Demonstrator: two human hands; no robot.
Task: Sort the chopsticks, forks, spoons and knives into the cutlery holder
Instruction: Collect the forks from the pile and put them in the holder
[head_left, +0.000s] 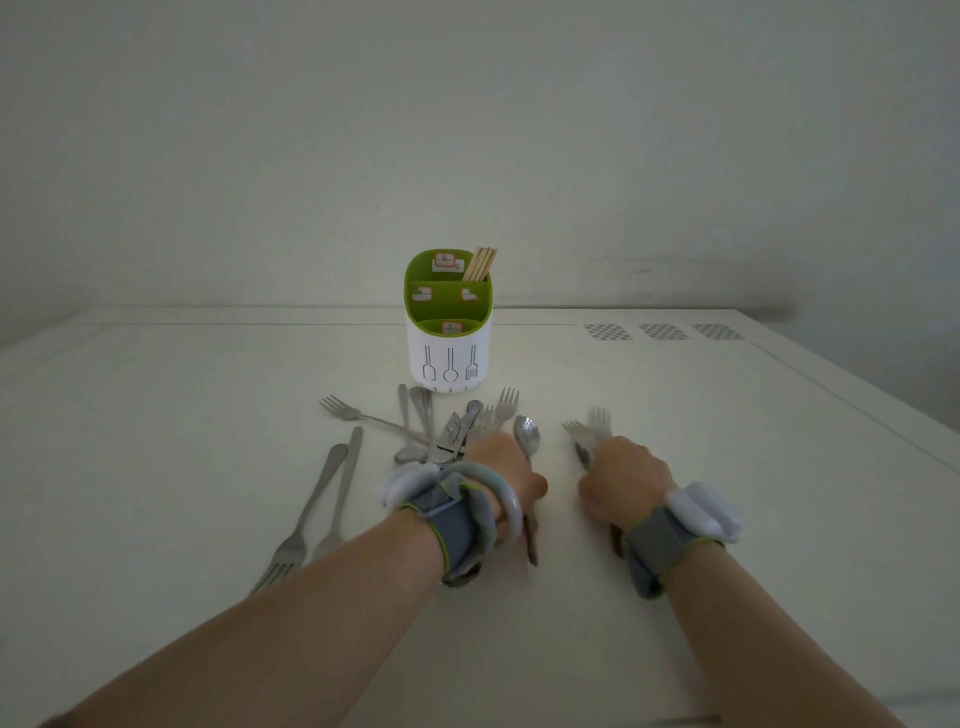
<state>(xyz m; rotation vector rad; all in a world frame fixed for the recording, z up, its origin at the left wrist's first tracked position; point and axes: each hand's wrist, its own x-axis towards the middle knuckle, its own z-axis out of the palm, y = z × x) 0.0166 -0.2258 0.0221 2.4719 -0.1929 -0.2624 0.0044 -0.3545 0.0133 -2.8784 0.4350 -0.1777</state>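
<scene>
A white cutlery holder (448, 358) with a green divided insert stands at the table's middle back. Several wooden chopsticks (480, 264) lean in its rear right compartment. In front of it lies a heap of steel cutlery (447, 431), mixed forks, spoons and knives. My left hand (511, 475) rests at the heap's right edge, closed around the handle of a spoon (527, 435) whose bowl points away from me. My right hand (626, 480) is fisted around forks (587, 431), their tines blurred and pointing toward the holder.
Two forks (317, 514) lie side by side to the left of my left forearm, tines toward me. A lone fork (353, 413) lies at the heap's left. Three checkered patches (662, 331) mark the table's far right. A wall rises behind the table.
</scene>
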